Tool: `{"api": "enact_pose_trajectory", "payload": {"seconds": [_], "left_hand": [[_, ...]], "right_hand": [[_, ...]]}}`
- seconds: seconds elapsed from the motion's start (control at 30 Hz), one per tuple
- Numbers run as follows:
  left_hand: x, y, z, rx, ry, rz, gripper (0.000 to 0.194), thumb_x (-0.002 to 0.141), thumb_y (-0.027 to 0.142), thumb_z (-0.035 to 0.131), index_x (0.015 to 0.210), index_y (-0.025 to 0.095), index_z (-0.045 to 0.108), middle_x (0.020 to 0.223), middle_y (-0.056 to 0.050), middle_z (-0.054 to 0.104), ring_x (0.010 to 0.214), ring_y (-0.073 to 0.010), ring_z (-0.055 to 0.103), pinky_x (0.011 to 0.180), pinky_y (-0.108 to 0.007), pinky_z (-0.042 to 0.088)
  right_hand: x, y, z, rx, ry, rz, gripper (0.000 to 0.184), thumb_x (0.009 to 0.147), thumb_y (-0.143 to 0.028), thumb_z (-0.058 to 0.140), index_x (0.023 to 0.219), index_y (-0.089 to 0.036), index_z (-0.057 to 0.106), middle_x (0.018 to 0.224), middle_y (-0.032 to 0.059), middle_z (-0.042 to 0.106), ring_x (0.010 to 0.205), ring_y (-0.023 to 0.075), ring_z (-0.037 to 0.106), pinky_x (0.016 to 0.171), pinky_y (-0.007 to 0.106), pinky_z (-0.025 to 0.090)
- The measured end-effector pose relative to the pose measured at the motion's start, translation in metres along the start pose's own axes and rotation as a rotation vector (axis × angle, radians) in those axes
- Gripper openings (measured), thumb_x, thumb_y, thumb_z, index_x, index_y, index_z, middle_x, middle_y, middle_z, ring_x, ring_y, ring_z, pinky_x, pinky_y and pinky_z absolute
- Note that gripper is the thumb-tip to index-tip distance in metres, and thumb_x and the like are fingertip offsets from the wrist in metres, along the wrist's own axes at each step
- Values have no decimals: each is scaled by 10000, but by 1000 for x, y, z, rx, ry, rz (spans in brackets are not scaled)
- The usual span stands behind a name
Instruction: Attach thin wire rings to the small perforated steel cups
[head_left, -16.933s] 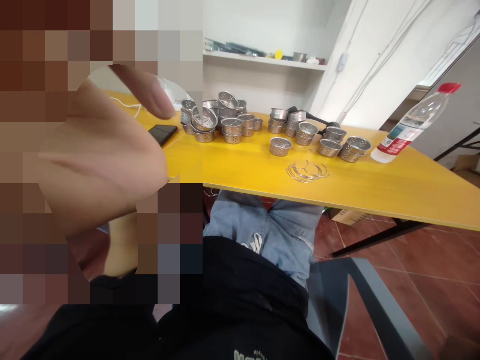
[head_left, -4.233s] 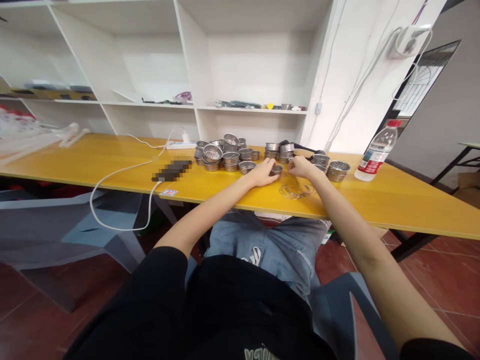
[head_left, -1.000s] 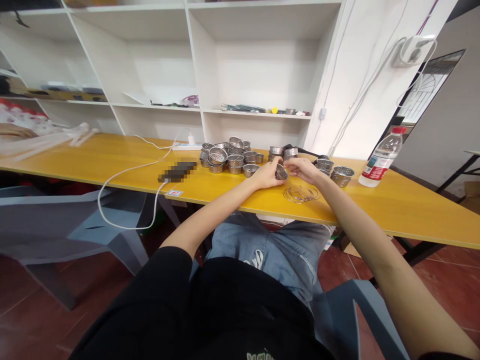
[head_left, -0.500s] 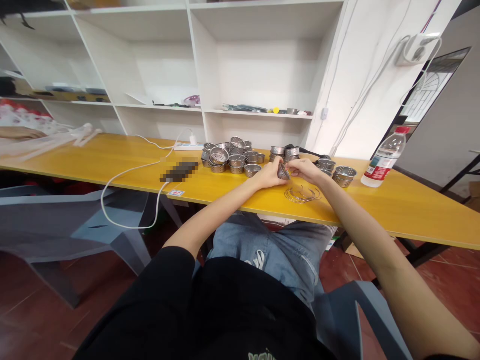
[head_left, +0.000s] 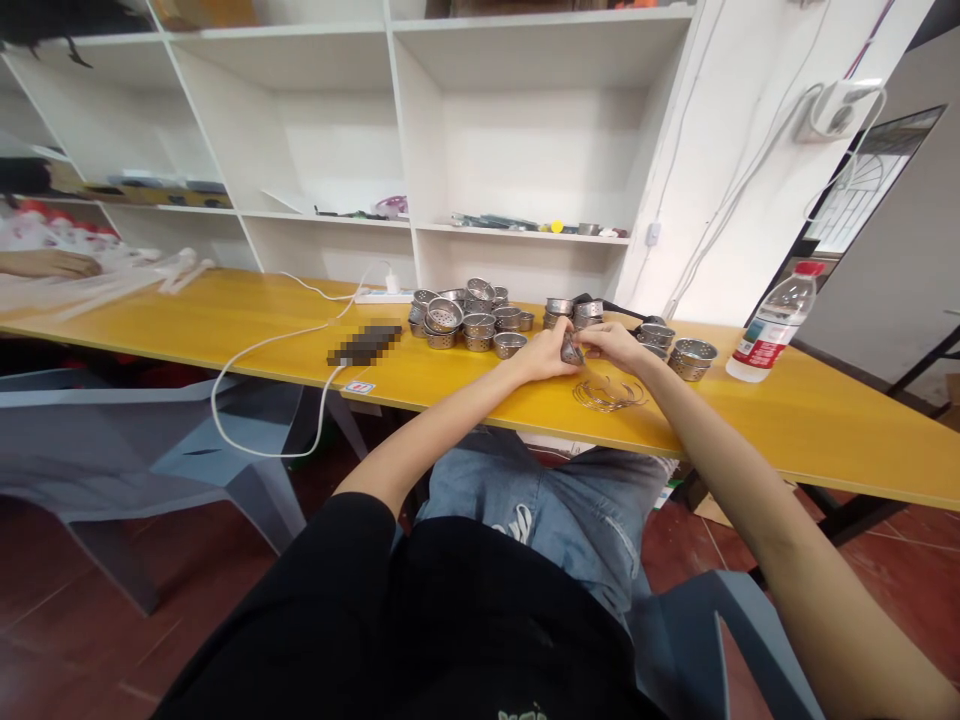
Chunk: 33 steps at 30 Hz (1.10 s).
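Both my hands meet over the yellow table point(head_left: 787, 420). My left hand point(head_left: 544, 357) and my right hand point(head_left: 611, 343) pinch one small perforated metal cup point(head_left: 571, 351), tilted on its side between the fingertips. Just in front of them lies a bunch of thin wire rings point(head_left: 609, 394). A pile of the same metal cups point(head_left: 469, 318) sits to the left behind my left hand. A smaller group of cups point(head_left: 679, 350) sits to the right behind my right hand.
A water bottle with a red cap point(head_left: 772, 322) stands at the right. A blurred dark phone point(head_left: 365, 345) lies left of the cups with a white cable point(head_left: 255, 350) hanging off the table edge. Another person's hand point(head_left: 52, 264) rests far left. White shelves point(head_left: 420, 150) behind.
The view has tilted up slightly. My hands have kept hold of the cup and turned it more onto its side.
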<state>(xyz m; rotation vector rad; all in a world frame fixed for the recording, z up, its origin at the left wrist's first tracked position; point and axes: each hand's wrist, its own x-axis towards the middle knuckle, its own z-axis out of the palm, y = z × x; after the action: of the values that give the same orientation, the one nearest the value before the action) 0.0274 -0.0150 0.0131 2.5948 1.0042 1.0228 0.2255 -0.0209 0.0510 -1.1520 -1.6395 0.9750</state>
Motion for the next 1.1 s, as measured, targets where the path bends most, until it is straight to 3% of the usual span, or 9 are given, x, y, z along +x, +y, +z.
{"api": "enact_pose_trajectory", "payload": {"seconds": [0.27,0.5,0.67,0.87,1.0,1.1], "left_hand": [[0,2,-2,29,-1,1,706,824,394,872,1371,200,470,1171,-114,767,1065,-321,767,938,-397,585],[-2,2,-3,21,-18,-7,705,849,424,873,1375,195,462,1195,-136,768,1089,-334,768,955,-408,586],[-6,1,-5,-10,-18,-10,717,869,490,859,1389,200,458,1225,-152,776,1112,-346,779,965,-425,597],[-7,-1,-3,10,1,-2,794,866,529,856,1453,209,427,1300,-167,769,1175,-362,780,1003,-440,600],[-6,-2,-2,23,1,0,791,866,511,855,1458,204,428,1288,-165,773,1165,-360,781,997,-437,601],[-6,-2,-2,28,-2,-3,791,871,510,852,1458,193,426,1268,-172,778,1140,-358,785,984,-435,602]], "right_hand": [[-3,-1,3,11,-20,-32,413,528,-448,980,582,-175,675,565,-35,495,601,95,409,558,278,376],[-3,2,0,-17,-19,-46,462,554,-521,1016,656,-175,728,651,12,625,640,122,496,614,294,475],[0,6,-3,-93,24,-168,452,618,-535,995,821,-174,812,768,42,738,653,145,576,653,310,529],[2,13,1,-272,142,-278,232,734,-385,920,802,-194,809,842,74,799,794,237,716,826,376,604],[-3,12,5,-418,143,-320,60,769,-260,833,785,-203,839,906,76,827,894,264,744,937,386,586],[-6,8,9,-469,97,-312,78,752,-216,766,776,-199,838,899,67,834,902,268,737,929,378,573]]}}
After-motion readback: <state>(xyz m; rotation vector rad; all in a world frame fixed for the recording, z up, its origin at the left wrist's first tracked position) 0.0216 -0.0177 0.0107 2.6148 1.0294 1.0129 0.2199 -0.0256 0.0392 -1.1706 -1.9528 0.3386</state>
